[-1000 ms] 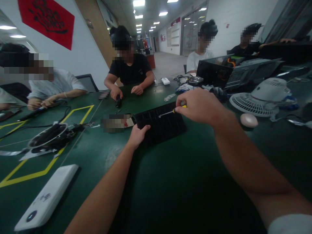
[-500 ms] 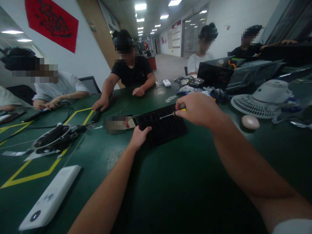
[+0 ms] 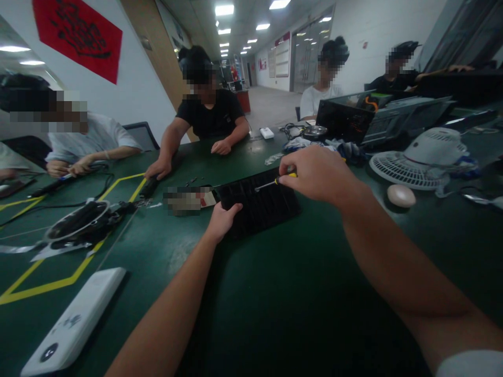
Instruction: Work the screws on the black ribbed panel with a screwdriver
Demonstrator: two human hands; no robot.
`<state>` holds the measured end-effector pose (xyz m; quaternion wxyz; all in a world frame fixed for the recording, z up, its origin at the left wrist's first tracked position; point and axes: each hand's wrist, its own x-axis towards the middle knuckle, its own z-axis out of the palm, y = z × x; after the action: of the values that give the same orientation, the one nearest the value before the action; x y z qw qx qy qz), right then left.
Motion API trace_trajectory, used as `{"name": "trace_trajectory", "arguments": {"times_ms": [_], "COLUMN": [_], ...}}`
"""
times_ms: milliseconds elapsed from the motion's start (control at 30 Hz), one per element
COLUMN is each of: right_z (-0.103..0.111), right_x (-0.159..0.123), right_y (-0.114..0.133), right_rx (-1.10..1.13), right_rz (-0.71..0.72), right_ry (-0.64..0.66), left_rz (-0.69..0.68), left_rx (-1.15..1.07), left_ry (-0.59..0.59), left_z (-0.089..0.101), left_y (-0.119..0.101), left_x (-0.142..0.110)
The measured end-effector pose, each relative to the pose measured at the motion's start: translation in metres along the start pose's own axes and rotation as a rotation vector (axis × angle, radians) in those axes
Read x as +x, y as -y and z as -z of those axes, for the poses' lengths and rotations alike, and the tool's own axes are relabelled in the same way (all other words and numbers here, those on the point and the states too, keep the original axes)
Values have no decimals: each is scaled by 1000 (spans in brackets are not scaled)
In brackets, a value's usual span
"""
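Observation:
A dark, rectangular panel (image 3: 271, 209) with a ribbed surface lies on the green table, tilted slightly in front of me. My left hand (image 3: 222, 222) grips its left edge, thumb on top. In my right hand (image 3: 314, 172), the fingertips pinch the yellow-and-black handle of a screwdriver (image 3: 267, 184). Its thin metal shaft points left over the panel, and the tip seems to be at the upper surface; exact contact is too small to tell. A blurred-out box-like item (image 3: 184, 201) sits just left of the panel, with several tiny dark pieces (image 3: 192, 181) behind it.
At the right are a white fan part (image 3: 416, 159) and a pale oval object (image 3: 401, 196). An open metal case (image 3: 404, 123) stands behind. To the left lie a coiled black cable (image 3: 78, 222) and a long white device (image 3: 74, 320). A co-worker's hand (image 3: 158, 167) rests across the table.
The whole view has shifted a little, so everything appears slightly further left. Both hands keep their holds on the panel and screwdriver.

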<state>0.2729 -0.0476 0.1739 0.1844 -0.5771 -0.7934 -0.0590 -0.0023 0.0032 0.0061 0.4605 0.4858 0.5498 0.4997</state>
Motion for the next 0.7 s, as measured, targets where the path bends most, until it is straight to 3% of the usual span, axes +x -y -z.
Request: {"name": "trace_trajectory", "arguments": {"times_ms": [533,700], "right_z": [7,6], "right_x": [-2,-2], "right_y": [-5,-3], "right_rx": [-19,-11], "right_rz": [-59,-34], "right_ry": [49,-3], "left_rz": [-25,-11], "left_rx": [11,0], "left_ry": [-14,-2], "left_z": [2,3], "left_y": [5,4], "left_x": [4,3]}}
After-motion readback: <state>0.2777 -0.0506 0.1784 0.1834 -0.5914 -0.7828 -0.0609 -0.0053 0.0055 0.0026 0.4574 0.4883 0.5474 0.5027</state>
